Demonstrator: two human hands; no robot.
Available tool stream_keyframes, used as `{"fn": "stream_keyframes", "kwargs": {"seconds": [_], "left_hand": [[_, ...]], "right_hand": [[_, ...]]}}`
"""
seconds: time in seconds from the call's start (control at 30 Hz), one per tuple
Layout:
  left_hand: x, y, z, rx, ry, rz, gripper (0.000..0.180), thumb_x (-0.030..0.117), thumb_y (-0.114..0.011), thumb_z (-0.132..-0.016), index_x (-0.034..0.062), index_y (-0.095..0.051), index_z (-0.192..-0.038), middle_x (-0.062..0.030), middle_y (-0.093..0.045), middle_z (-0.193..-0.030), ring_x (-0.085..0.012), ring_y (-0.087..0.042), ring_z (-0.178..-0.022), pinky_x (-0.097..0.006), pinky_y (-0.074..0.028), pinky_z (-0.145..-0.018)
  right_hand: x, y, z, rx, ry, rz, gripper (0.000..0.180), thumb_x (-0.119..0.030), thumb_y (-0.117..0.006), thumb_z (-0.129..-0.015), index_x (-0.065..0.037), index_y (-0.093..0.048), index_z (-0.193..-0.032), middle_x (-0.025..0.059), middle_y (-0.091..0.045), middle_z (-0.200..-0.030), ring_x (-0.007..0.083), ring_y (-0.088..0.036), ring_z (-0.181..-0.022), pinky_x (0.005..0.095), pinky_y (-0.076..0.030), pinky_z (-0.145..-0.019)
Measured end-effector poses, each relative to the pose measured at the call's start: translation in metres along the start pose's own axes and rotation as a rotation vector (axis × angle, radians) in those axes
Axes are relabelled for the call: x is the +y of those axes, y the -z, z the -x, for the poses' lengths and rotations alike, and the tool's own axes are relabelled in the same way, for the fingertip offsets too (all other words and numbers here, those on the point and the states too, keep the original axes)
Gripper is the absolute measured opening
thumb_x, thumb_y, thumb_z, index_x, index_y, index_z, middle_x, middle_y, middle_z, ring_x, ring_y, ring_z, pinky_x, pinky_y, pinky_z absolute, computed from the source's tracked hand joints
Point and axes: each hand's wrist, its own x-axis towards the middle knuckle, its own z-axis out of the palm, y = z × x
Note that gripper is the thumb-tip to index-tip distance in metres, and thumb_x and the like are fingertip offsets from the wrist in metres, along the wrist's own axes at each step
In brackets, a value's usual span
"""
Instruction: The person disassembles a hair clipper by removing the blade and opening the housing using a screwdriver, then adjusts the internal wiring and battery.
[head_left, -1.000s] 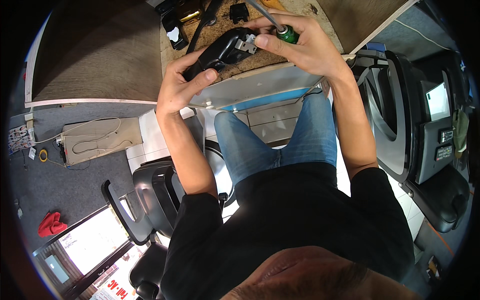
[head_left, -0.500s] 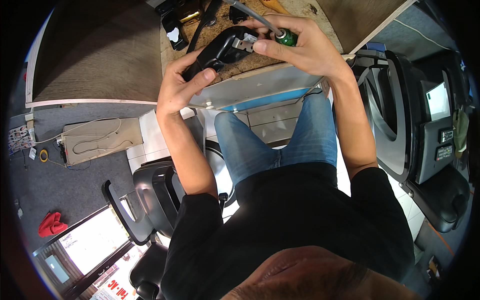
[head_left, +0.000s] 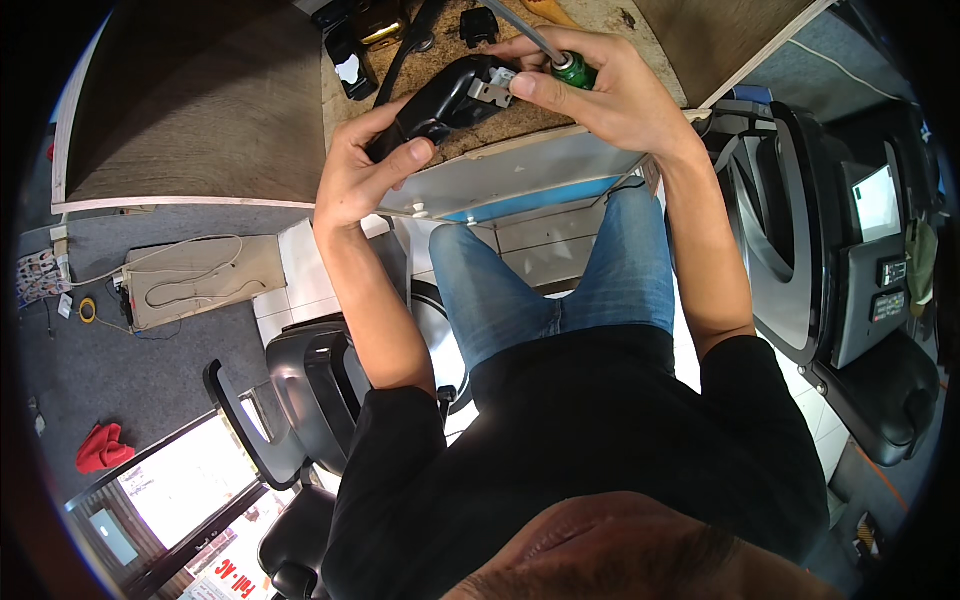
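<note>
A black hair clipper [head_left: 440, 105] lies tilted in my left hand [head_left: 362, 170], whose fingers and thumb wrap its lower body. At its upper right end sits a silvery metal blade piece [head_left: 490, 92]. My right hand [head_left: 625, 95] is closed, its thumb tip at this metal piece and its index finger behind the clipper's head. Tucked in the same hand is a screwdriver [head_left: 573, 70] with a green handle; its grey shaft points up and left, away from the clipper. Whether the metal piece is fixed to the clipper or loose, I cannot tell.
On the worn brown board [head_left: 650, 50] behind my hands lie a small black part [head_left: 478, 27], a black strap-like piece [head_left: 405, 50] and a black-and-gold object [head_left: 380, 25]. Wooden panels [head_left: 190, 100] flank the board. Black chairs [head_left: 320, 380] stand at both sides.
The metal piece has shifted slightly at the clipper's head. My right thumb and the screwdriver have moved a little to the right. More of the small black part shows behind.
</note>
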Motion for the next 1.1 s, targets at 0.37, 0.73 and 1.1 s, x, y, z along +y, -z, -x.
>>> {"fn": "stream_keyframes", "kwargs": {"seconds": [0.37,0.73,1.1], "left_hand": [[-0.0004,0.0000,-0.0005,0.008,0.000,0.010,0.055,0.027,-0.086,-0.086,-0.0018,-0.072,-0.131,-0.0003,-0.069,-0.077,-0.0051,-0.054,-0.059,-0.022,-0.038,-0.050],[0.0006,0.0001,0.0000,-0.013,0.006,0.000,0.054,0.027,-0.087,-0.086,-0.0015,-0.072,-0.130,0.0000,-0.069,-0.079,-0.0050,-0.055,-0.061,-0.022,-0.038,-0.050],[0.0014,-0.0009,0.0000,-0.005,0.009,-0.008,0.053,0.027,-0.086,-0.087,-0.0013,-0.072,-0.130,0.0007,-0.069,-0.079,-0.0045,-0.054,-0.061,-0.021,-0.039,-0.050]], "right_hand": [[-0.0027,0.0019,-0.0003,-0.027,-0.027,0.042,0.037,-0.031,-0.079,-0.097,-0.005,-0.076,-0.123,0.0010,-0.068,-0.091,0.0097,-0.058,-0.084,0.0269,-0.049,-0.077],[-0.0003,0.0017,0.0003,-0.007,-0.009,-0.016,0.036,-0.031,-0.078,-0.098,-0.006,-0.077,-0.123,-0.0012,-0.064,-0.085,0.0080,-0.055,-0.081,0.0252,-0.046,-0.071],[0.0052,0.0001,0.0009,0.010,0.010,0.022,0.037,-0.032,-0.076,-0.099,-0.006,-0.075,-0.125,-0.0013,-0.063,-0.082,0.0068,-0.053,-0.077,0.0250,-0.043,-0.066]]}}
